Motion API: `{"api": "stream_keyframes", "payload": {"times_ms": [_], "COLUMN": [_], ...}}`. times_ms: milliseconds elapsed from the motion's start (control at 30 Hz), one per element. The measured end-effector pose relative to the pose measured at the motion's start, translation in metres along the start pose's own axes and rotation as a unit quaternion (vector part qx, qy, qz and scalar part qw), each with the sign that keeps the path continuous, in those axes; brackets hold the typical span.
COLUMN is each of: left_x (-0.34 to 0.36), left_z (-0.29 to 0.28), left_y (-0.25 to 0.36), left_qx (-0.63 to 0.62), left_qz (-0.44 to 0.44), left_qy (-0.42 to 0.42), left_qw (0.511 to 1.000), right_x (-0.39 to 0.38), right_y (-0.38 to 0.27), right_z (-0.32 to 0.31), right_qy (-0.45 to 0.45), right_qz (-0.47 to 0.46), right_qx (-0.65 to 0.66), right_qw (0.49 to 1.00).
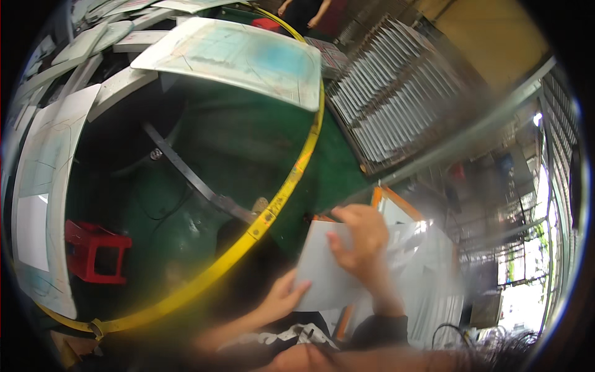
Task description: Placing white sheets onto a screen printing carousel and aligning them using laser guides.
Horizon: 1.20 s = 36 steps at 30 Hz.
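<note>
A pale grey-white flat sheet (325, 266) lies tilted in front of my body, right of the picture's middle. My left hand (282, 301) grips its lower left edge, thumb on top and the other fingers partly hidden by the edge. Over the sheet's upper right part is my right hand (364, 239), its fingers bent but apart from the thumb, with nothing seen between them. Beneath and right of the sheet, more pale sheets (427, 279) rest by an orange-edged frame (396, 201); glare blurs where one ends and another begins.
A yellow curved rail (273, 208) sweeps round the left side, bearing a stained white board (229, 56). Another long board (46, 186) stands at far left. A red stool (102, 251) is on the green floor. Beyond stands a rack of stacked panels (396, 93); a person (304, 12) is at the top.
</note>
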<state>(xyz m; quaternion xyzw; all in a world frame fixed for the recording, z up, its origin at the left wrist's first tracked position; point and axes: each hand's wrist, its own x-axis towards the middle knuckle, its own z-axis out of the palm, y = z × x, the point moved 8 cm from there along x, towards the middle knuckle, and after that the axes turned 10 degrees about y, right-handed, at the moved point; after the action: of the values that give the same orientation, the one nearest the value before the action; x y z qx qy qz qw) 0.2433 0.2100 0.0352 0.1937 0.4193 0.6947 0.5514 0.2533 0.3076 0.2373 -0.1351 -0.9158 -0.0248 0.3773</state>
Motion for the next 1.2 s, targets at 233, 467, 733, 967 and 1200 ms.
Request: {"api": "stream_keyframes", "payload": {"times_ms": [233, 467, 733, 967, 1200], "left_x": [-0.010, -0.016, -0.031, -0.063, -0.057], "left_z": [-0.142, -0.227, -0.258, -0.255, -0.260], "left_y": [0.079, 0.150, 0.223, 0.215, 0.207], "left_qx": [-0.062, 0.024, 0.302, 0.628, 0.642], "left_qz": [0.108, 0.142, 0.207, 0.183, 0.174], "left_qy": [0.205, 0.328, 0.468, 0.490, 0.489], "left_qw": [0.971, 0.934, 0.804, 0.576, 0.564], "right_x": [0.000, -0.005, 0.086, 0.110, 0.115], "right_y": [0.076, 0.106, 0.119, 0.089, 0.077], "right_z": [-0.001, 0.134, 0.290, 0.370, 0.384], "right_qy": [0.092, -0.141, -0.146, -0.206, -0.214], "right_qz": [0.237, 0.388, 0.403, 0.379, 0.398], "right_qx": [-0.056, 0.434, 0.497, 0.524, 0.490], "right_qw": [0.965, 0.801, 0.755, 0.734, 0.746]}}
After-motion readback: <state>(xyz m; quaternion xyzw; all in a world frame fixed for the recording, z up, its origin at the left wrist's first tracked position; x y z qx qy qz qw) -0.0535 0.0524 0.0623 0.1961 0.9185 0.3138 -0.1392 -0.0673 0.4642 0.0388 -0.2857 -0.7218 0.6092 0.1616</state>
